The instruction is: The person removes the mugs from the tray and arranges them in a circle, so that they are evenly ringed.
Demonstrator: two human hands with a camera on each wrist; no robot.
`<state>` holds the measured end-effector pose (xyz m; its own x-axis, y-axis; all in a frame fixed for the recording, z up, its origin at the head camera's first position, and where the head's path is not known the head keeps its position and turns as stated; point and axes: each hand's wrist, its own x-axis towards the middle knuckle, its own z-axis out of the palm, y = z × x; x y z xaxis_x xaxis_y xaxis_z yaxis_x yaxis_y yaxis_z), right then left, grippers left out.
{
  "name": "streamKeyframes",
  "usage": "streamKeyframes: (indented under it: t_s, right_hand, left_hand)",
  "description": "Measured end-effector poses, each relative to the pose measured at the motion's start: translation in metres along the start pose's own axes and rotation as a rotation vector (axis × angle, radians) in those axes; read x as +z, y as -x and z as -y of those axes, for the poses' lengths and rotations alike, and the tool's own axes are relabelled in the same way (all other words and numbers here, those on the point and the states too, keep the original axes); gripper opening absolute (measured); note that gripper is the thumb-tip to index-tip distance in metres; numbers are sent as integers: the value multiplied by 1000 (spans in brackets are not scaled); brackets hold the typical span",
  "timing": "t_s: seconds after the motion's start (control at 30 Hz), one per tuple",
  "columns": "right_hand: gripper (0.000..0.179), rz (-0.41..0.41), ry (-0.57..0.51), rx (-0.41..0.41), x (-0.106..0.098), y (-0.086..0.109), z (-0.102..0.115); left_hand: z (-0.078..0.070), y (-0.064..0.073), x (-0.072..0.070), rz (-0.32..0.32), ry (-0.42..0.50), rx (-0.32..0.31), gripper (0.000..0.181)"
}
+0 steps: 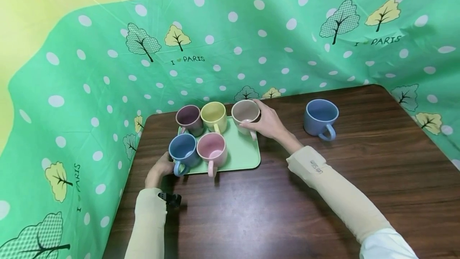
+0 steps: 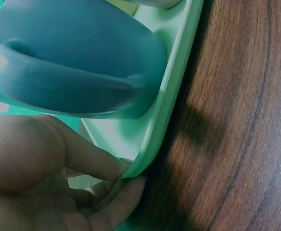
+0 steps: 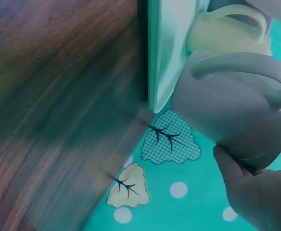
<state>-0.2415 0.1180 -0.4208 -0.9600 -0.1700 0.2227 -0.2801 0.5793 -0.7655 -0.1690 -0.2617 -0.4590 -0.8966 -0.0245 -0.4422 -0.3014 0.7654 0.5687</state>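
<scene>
My right hand grips a pale grey mug by its rim, at the back right of a light green tray. In the right wrist view the mug is tilted; whether its base touches the tray I cannot tell. My left hand pinches the tray's front left corner between thumb and fingers, beside a blue mug. Also on the tray stand a pink mug, a yellow mug and a purple mug.
Another blue mug stands upright on the dark wooden table, to the right of the tray. A green patterned cloth hangs behind the table and along its left side.
</scene>
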Motion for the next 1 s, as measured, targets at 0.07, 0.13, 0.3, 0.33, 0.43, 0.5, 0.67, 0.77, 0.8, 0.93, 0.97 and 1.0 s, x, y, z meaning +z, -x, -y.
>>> streamKeyframes:
  t_s: [0.07, 0.13, 0.3, 0.33, 0.43, 0.5, 0.67, 0.77, 0.8, 0.93, 0.97, 1.0]
  right_hand:
    - [86, 0, 1, 5, -4, 5, 1]
    - [85, -5, 0, 11, -9, 11, 2]
    - [87, -32, 17, 25, -21, 27, 2]
    - [86, -36, 21, 29, -23, 30, 2]
    - [87, -41, 28, 48, -30, 40, 3]
    - [89, -44, 32, 66, -34, 46, 3]
    - [96, -40, 43, 103, -45, 58, 1]
    - [99, -41, 60, 116, -51, 65, -2]
    - [99, -42, 65, 118, -53, 68, -3]
    - [97, -44, 79, 125, -61, 78, -9]
    - [96, -45, 80, 126, -63, 81, -10]
    - [96, -46, 83, 125, -66, 84, -11]
  left_hand:
    - [0, 1, 0, 6, -6, 2, 52]
    - [-1, 2, 0, 9, -12, -2, 52]
    - [-1, 3, -1, 9, -7, -3, 51]
    - [-2, 3, 0, 10, -7, 2, 51]
    - [-1, 3, 0, 9, -13, 6, 51]
    - [-1, 3, 0, 9, -15, 8, 51]
    - [0, 4, -1, 9, -12, 8, 52]
    - [-1, 5, -1, 6, -15, 12, 53]
    - [-1, 5, -1, 3, -16, 14, 53]
    - [0, 5, -1, -2, -16, 21, 51]
    - [0, 5, -1, -2, -16, 24, 51]
    - [0, 5, -1, 0, -16, 26, 51]
